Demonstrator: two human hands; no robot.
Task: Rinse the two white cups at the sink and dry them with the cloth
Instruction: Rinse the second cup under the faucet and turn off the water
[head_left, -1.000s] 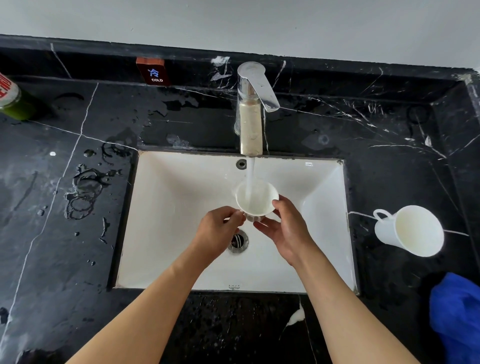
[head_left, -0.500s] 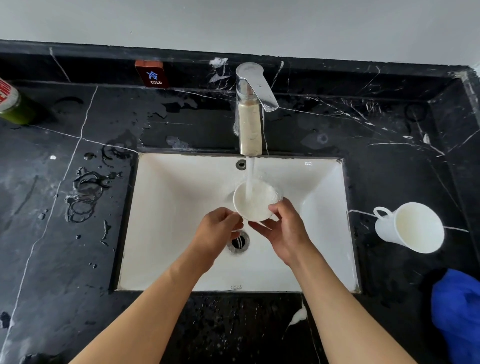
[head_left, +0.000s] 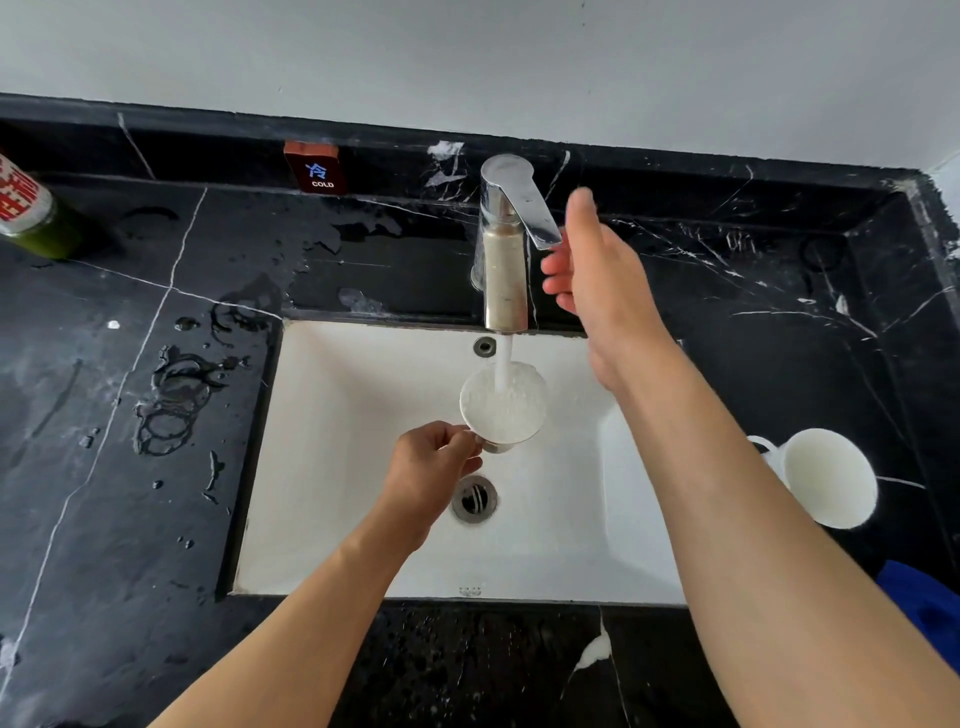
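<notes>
A white cup (head_left: 503, 408), brimming with foaming water, is held upright over the sink (head_left: 332, 467) directly beneath the running stream from the faucet (head_left: 505, 244). The cup is gripped at its near side by the closed fingers of the left hand (head_left: 431, 470). The right hand (head_left: 597, 280) is shown with fingers spread open, holding nothing, just beside the faucet lever. A second white cup (head_left: 826, 480) lies on its side on the black marble counter (head_left: 104, 467), near a blue cloth (head_left: 930, 608).
</notes>
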